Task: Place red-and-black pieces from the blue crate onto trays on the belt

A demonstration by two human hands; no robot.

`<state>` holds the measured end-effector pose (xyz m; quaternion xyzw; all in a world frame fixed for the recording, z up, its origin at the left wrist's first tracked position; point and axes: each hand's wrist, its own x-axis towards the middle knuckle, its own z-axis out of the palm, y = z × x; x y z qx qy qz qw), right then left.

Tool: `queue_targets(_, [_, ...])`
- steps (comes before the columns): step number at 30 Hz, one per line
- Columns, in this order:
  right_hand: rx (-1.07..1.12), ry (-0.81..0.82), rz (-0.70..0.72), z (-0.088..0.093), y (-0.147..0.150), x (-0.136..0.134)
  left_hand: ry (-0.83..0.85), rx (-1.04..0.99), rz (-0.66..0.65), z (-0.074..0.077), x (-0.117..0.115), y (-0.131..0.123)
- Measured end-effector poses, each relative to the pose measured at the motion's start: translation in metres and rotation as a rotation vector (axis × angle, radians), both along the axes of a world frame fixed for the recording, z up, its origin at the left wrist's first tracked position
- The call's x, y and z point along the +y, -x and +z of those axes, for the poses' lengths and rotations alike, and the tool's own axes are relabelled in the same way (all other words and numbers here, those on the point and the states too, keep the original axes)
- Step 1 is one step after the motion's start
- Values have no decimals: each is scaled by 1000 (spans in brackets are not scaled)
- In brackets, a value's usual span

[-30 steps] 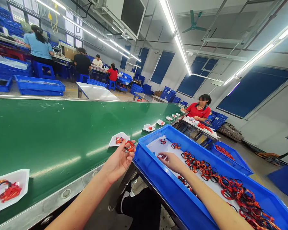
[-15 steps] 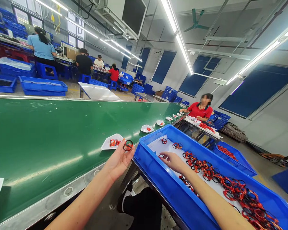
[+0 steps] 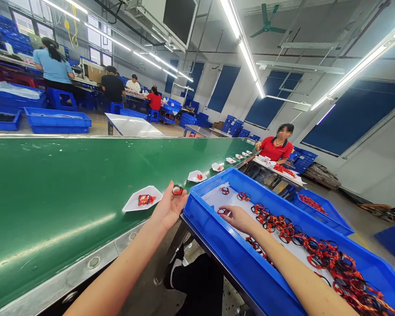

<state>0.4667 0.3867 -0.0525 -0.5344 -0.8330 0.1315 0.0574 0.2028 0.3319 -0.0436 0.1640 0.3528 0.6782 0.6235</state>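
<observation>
Held up over the belt's near edge, my left hand pinches a black-and-red hair tie between thumb and fingers. My right hand reaches into the left end of a blue tray, its fingertips closed on another hair tie close to the white lining. More black hair ties with red and orange parts lie in a heap along the tray, with a few single ones near its far end. Just left of my left hand, a white paper dish with red and orange pieces sits on the belt.
The green conveyor belt runs past on my left, with several more white dishes in a row. A person in a red shirt sits beyond the tray. Another blue tray with red pieces stands on the right.
The white dishes have moved left along the belt, the nearest one away from my left hand. The hair tie in my left hand has turned. My right hand stays in nearly the same place.
</observation>
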Motion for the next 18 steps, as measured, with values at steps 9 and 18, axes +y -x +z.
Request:
queue_targets(9, [94, 15, -35, 7, 1, -1, -135, 787, 85, 18, 118, -13])
queue_targets(18, [770, 254, -133, 20, 4, 2, -282, 1228, 6, 33, 113, -18])
